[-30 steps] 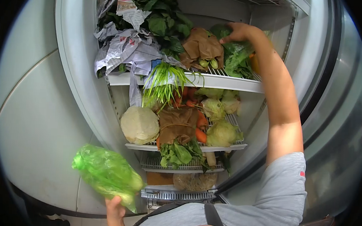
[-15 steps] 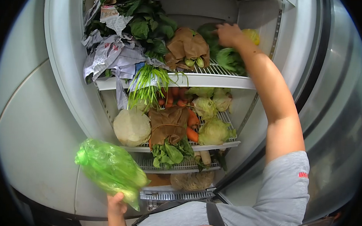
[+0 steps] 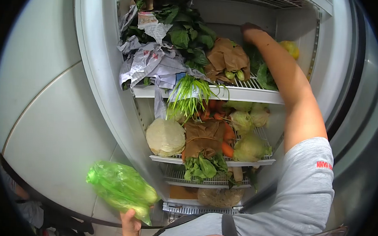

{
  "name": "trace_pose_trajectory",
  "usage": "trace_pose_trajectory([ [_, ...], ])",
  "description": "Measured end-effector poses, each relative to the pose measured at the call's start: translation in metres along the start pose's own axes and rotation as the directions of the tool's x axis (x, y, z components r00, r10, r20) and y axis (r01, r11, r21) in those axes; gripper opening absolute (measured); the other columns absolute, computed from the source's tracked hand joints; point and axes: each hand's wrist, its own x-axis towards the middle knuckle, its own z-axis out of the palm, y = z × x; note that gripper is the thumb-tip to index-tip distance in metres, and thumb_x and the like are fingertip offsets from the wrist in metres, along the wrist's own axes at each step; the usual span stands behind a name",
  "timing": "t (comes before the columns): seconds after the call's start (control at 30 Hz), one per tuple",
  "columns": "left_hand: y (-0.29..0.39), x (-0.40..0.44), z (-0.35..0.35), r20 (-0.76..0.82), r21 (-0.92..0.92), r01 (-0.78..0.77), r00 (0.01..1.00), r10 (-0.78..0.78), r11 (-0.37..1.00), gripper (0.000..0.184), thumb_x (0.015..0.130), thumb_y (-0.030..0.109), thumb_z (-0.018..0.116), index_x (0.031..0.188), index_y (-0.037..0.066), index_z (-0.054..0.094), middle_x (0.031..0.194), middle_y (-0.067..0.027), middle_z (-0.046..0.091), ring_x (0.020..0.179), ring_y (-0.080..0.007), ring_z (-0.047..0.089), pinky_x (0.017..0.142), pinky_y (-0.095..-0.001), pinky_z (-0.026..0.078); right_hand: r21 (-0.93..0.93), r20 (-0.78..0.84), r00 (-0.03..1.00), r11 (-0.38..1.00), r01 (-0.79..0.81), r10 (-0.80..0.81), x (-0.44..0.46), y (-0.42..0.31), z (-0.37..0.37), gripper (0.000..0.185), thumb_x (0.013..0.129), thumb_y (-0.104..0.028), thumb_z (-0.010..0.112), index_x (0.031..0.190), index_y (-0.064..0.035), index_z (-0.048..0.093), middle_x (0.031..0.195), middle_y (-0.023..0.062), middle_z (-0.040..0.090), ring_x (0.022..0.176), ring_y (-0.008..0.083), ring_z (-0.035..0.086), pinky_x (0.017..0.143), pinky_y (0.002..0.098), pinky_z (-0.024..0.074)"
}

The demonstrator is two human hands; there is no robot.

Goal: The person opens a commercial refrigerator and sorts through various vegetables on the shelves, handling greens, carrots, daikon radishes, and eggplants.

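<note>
My left hand point(image 3: 130, 221) grips a green plastic bag point(image 3: 120, 189) from below, outside the fridge at the lower left; pale vegetables show through it. My right hand point(image 3: 251, 28) reaches deep onto the upper shelf point(image 3: 240, 95), behind leafy greens point(image 3: 264, 77). Its fingers are hidden. Left of that arm is a brown paper bundle point(image 3: 227, 58) with green vegetable ends poking out. Something yellow point(image 3: 290, 49) lies to the arm's right. Newspaper-wrapped greens point(image 3: 151, 63) and long green stalks point(image 3: 190, 95) fill the shelf's left side.
The middle shelf point(image 3: 254, 163) holds a pale round cabbage point(image 3: 166, 137), a paper-wrapped leafy bundle point(image 3: 204, 137), carrots point(image 3: 228, 141) and lettuces point(image 3: 250, 147). Lower down, a clear bag point(image 3: 219, 197) lies on a shelf. White cabinet panels point(image 3: 49, 124) stand at left.
My right hand has gone deeper toward the back of the upper shelf. The leafy greens there sit lower beside my forearm. My left hand keeps hold of the green bag. The view has shifted.
</note>
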Motion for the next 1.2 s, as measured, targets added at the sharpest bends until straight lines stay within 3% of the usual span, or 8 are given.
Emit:
trace_pose_trajectory([
  [0.07,0.001,0.000,0.004,-0.004,0.009,0.000,1.000,0.000,1.000,0.071,0.078,0.022,0.068,0.135,-0.003,0.034,0.123,-0.0231,0.052,0.106,-0.0396,0.058,0.080,-0.0555,0.056,0.097,-0.149,0.982,0.986,0.134,-0.118,0.006,-0.006,0.010,0.036,0.089,-0.022,0.049,0.119,-0.0040,0.061,0.124,0.0202,0.057,0.114,0.0359,0.056,0.095,0.0386,0.0446],
  [0.23,-0.002,0.001,0.011,-0.017,0.012,-0.012,1.000,0.012,1.000,0.071,0.078,0.023,0.068,0.136,-0.002,0.033,0.124,-0.0229,0.051,0.107,-0.0396,0.058,0.081,-0.0558,0.056,0.257,0.260,0.941,0.955,0.148,-0.216,0.018,-0.017,0.032,0.040,0.090,-0.025,0.048,0.120,-0.0016,0.061,0.123,0.0177,0.060,0.109,0.0329,0.059,0.091,0.0416,0.0460],
  [0.57,-0.009,0.004,0.017,-0.009,-0.016,0.006,1.000,-0.006,1.000,0.072,0.079,0.020,0.067,0.137,-0.002,0.031,0.127,-0.0226,0.050,0.110,-0.0400,0.056,0.082,-0.0568,0.055,0.472,0.326,0.870,0.861,0.190,-0.370,0.035,-0.013,0.046,0.043,0.088,-0.034,0.054,0.112,0.0007,0.063,0.115,0.0163,0.064,0.099,0.0225,0.059,0.088,0.0369,0.0441],
  [0.63,-0.009,0.006,0.015,-0.005,-0.013,0.008,1.000,-0.008,1.000,0.072,0.079,0.020,0.066,0.138,-0.001,0.031,0.127,-0.0226,0.049,0.110,-0.0404,0.056,0.083,-0.0574,0.054,0.524,0.432,0.871,0.851,-0.033,-0.232,0.003,-0.024,0.012,0.047,0.087,-0.036,0.056,0.118,-0.0010,0.060,0.122,0.0140,0.059,0.107,0.0220,0.054,0.093,0.0390,0.0402],
  [0.77,-0.008,0.006,0.015,0.000,-0.007,0.009,1.000,-0.009,1.000,0.072,0.079,0.018,0.065,0.139,0.001,0.029,0.130,-0.0224,0.046,0.111,-0.0416,0.055,0.083,-0.0593,0.053,0.724,0.466,0.819,0.676,-0.137,-0.334,0.053,-0.005,0.067,0.049,0.086,-0.036,0.058,0.121,-0.0018,0.059,0.126,0.0134,0.055,0.112,0.0240,0.051,0.097,0.0400,0.0363],
  [0.83,-0.009,0.005,0.013,-0.003,-0.002,0.008,1.000,-0.008,1.000,0.072,0.079,0.018,0.065,0.140,0.001,0.029,0.130,-0.0222,0.046,0.112,-0.0417,0.054,0.083,-0.0594,0.053,0.773,0.440,0.867,0.590,-0.234,-0.233,0.066,0.004,0.089,0.048,0.085,-0.033,0.058,0.121,-0.0020,0.058,0.127,0.0133,0.055,0.110,0.0235,0.051,0.098,0.0387,0.0358],
  [1.07,-0.008,0.001,0.011,-0.025,0.008,-0.040,0.999,0.040,0.999,0.072,0.080,0.018,0.065,0.139,0.001,0.029,0.130,-0.0226,0.047,0.112,-0.0416,0.054,0.083,-0.0593,0.053,0.564,0.414,0.898,0.816,-0.124,-0.151,0.051,0.001,0.059,0.053,0.083,-0.031,0.061,0.125,0.0008,0.054,0.125,0.0150,0.056,0.110,0.0228,0.051,0.093,0.0389,0.0389],
  [1.2,-0.005,0.000,0.009,-0.053,0.034,-0.048,0.997,0.050,0.998,0.071,0.080,0.018,0.065,0.139,0.000,0.030,0.128,-0.0225,0.048,0.111,-0.0418,0.055,0.083,-0.0595,0.053,0.478,0.396,0.917,0.864,-0.156,-0.054,-0.017,-0.003,-0.035,0.061,0.089,-0.043,0.046,0.136,-0.0037,0.043,0.144,0.0120,0.040,0.130,0.0224,0.038,0.107,0.0328,0.0301],
])
